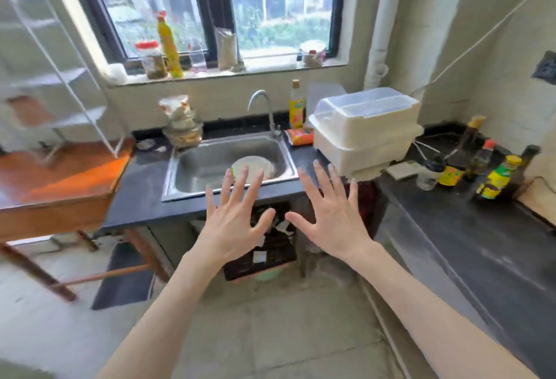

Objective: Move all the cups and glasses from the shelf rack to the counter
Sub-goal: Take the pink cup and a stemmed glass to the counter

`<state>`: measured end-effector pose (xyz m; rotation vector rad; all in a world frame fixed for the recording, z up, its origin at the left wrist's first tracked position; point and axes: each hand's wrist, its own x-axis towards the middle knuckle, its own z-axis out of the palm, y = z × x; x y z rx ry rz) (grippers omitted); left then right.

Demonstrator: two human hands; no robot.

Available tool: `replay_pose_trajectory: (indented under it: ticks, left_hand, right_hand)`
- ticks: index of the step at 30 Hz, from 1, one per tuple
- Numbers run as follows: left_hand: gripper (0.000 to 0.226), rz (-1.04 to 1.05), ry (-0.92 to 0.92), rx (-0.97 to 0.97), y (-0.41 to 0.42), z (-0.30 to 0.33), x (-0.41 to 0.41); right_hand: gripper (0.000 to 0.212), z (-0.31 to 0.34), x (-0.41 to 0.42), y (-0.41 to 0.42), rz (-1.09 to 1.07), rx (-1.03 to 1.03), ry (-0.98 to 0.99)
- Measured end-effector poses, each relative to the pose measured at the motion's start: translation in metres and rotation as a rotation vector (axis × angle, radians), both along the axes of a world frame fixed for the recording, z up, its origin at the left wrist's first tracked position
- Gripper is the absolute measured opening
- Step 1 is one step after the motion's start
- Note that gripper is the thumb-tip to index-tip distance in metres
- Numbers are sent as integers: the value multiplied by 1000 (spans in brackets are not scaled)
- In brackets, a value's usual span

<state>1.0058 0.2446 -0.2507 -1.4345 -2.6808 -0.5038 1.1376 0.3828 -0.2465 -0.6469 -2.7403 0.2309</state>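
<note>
Hands: left hand (237, 222), right hand (334, 216), both spread wide, empty | shelf rack (57, 77) at 10 o'clock, blurred, cups not discernible | left hand nearer | desk (469, 228) at 3 o'clock.

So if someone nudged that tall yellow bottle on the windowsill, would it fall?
Probably easily: the tall yellow bottle is narrow for its height, so it looks tippy. It seems to be plastic, so likely light and unlikely to shatter.

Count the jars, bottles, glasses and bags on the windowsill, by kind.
Jars: 2, the red-lidded jar and the right-hand jar
Bottles: 1, the yellow bottle
Glasses: 1, the clear glass
Bags: 1, the bag
Total: 5
</note>
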Motion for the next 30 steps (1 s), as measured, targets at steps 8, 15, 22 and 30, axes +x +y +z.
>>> replay_pose_trajectory:
  ticks: [8, 15, 22, 30]
  left_hand:
    - [75, 266, 56, 8, -172, 20, -144]
    - [65, 493, 53, 3, -254, 16, -229]
    - [68, 632, 27, -36, -293, 4, -334]
    - [65, 690, 30, -9, -312, 24, -482]
  right_hand:
    - [78, 21, -180, -132, 271, -4, 52]
    - [84, 28, -307, -199, 438, 58, 87]
    - [84, 17, -439, -231, 552, 69, 70]
    - [77, 33, -591, -238, 592, 40, 72]
